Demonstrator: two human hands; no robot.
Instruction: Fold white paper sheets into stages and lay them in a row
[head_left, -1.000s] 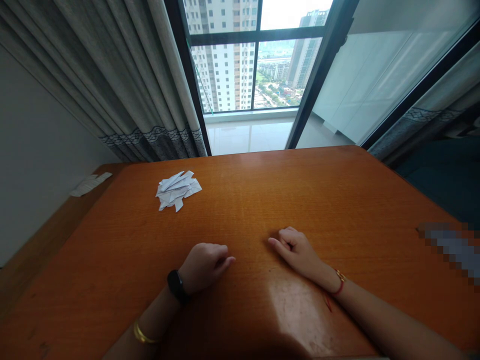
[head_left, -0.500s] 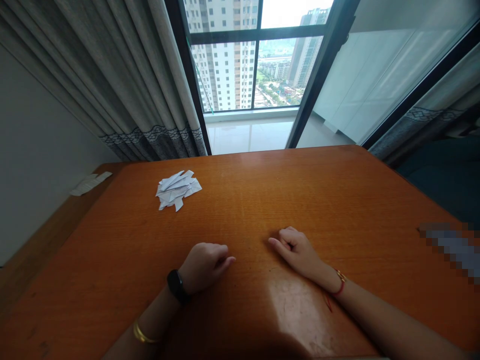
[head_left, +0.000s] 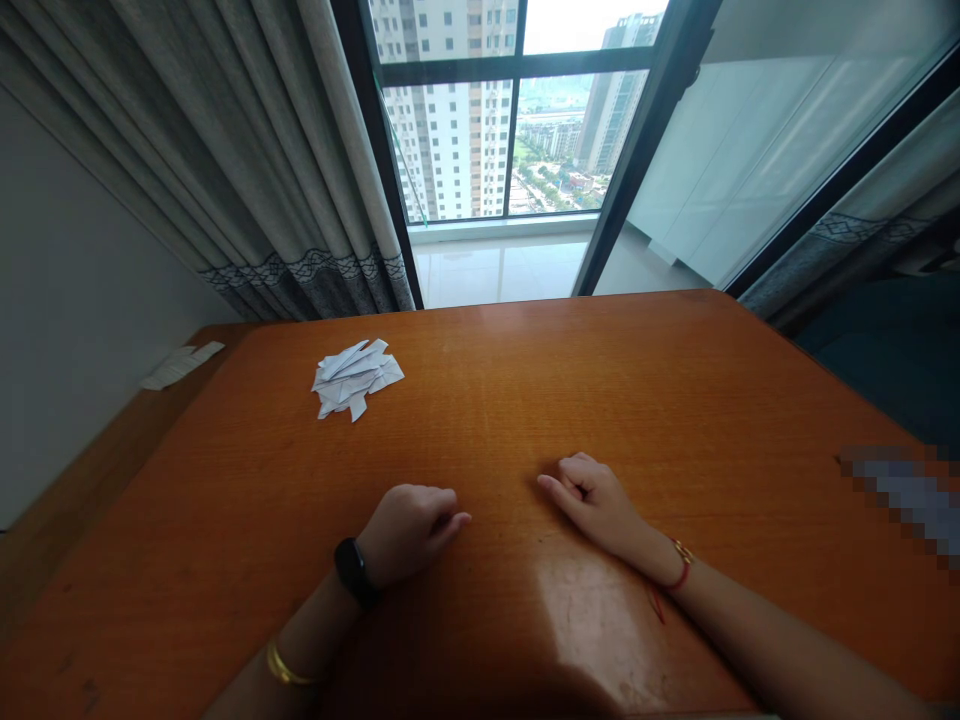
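My left hand (head_left: 409, 535) rests on the brown wooden table (head_left: 480, 400), its fingers curled into a loose fist and the thumb pointing right. A black band and a gold bangle circle that arm. To its right, apart from it, lies my right hand (head_left: 589, 500), also curled closed on the tabletop, thumb toward the left. A red string bracelet with gold parts is on the right wrist. Nothing shows in either hand. Beyond my left hand sits a loose pile of folded white paper pieces (head_left: 356, 378), touched by neither hand.
A strip of whitish paper (head_left: 182, 366) lies at the far left, by the wall. At the right edge is a pixelated, blurred-out patch (head_left: 911, 500). Past the table's far edge hang grey curtains (head_left: 292, 180) beside a dark-framed glass door (head_left: 622, 180).
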